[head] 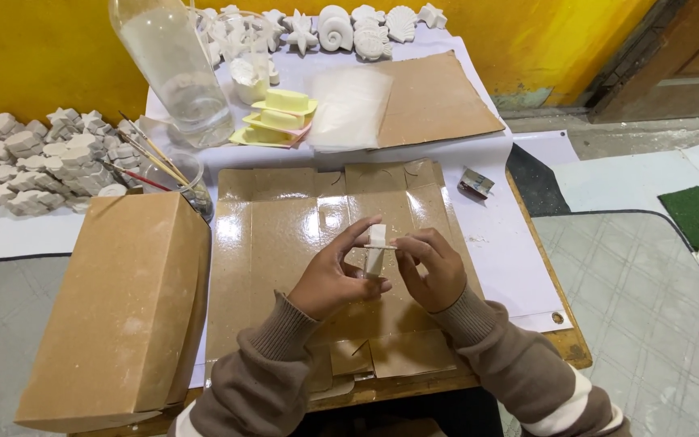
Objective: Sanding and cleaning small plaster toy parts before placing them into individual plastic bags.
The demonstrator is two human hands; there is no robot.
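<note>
**Both hands on small white piece, mid-worktop**

Left hand (pixel 329 279) pinches small white piece (pixel 375 251) w/ thumb & fingers; right hand (pixel 434 267) pinches a thin stick (pixel 380 245) across its top. Piece's shape hard to make out, partly hidden by fingers. Held over flattened cardboard sheet (pixel 285 243), nr front edge. Brown box (pixel 115 307) at left edge, cut off by frame.

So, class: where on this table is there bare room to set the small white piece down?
Free: the flattened cardboard between the brown box and the hands, and the white sheet right of it. Crowded: the far edge, with bottle, moulds, shell casts.
</note>
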